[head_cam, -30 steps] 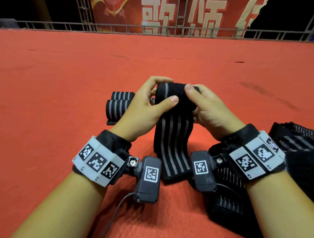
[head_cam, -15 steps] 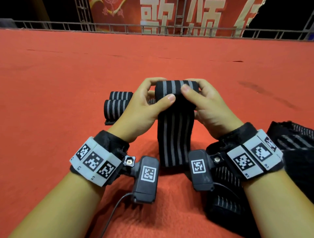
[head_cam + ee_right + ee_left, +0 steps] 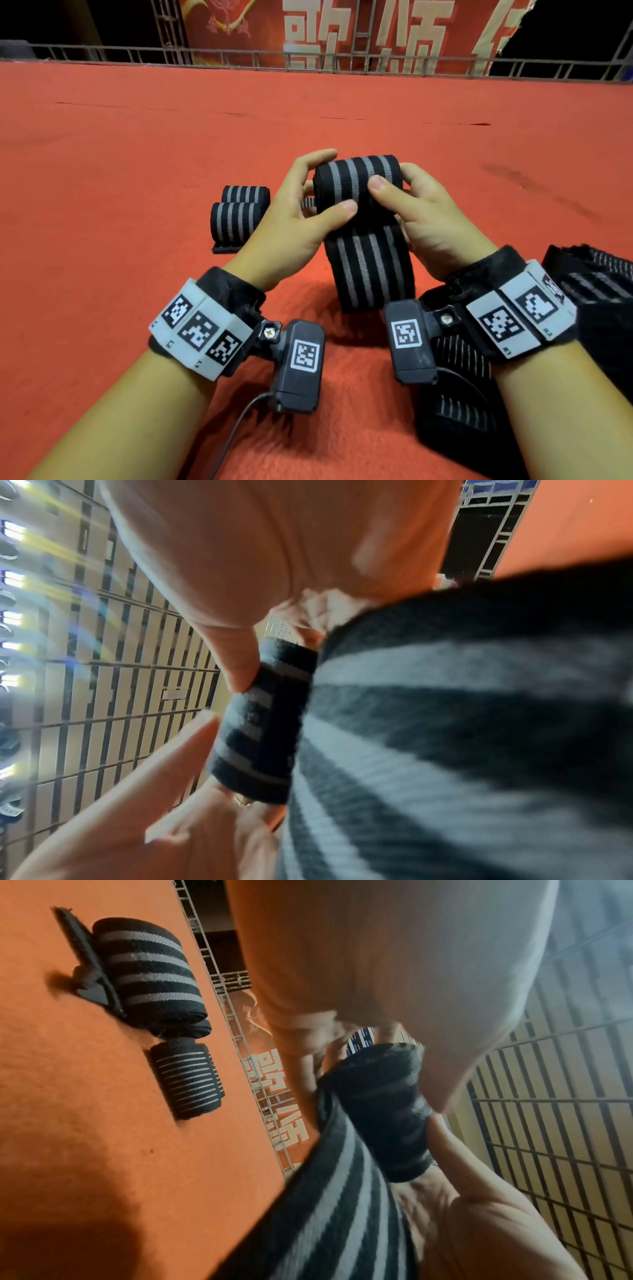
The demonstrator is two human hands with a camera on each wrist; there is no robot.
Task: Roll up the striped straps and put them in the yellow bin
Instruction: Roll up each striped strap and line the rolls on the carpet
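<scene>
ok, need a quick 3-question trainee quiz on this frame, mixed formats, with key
1. True or false: both the left hand and the right hand grip the strap being rolled.
2. How many finished rolls lie on the carpet left of the hands? A) none B) two C) five
3. Fill in: the strap's unrolled tail hangs ____ the roll, toward the person.

Key: 1 true; 2 B; 3 below
</scene>
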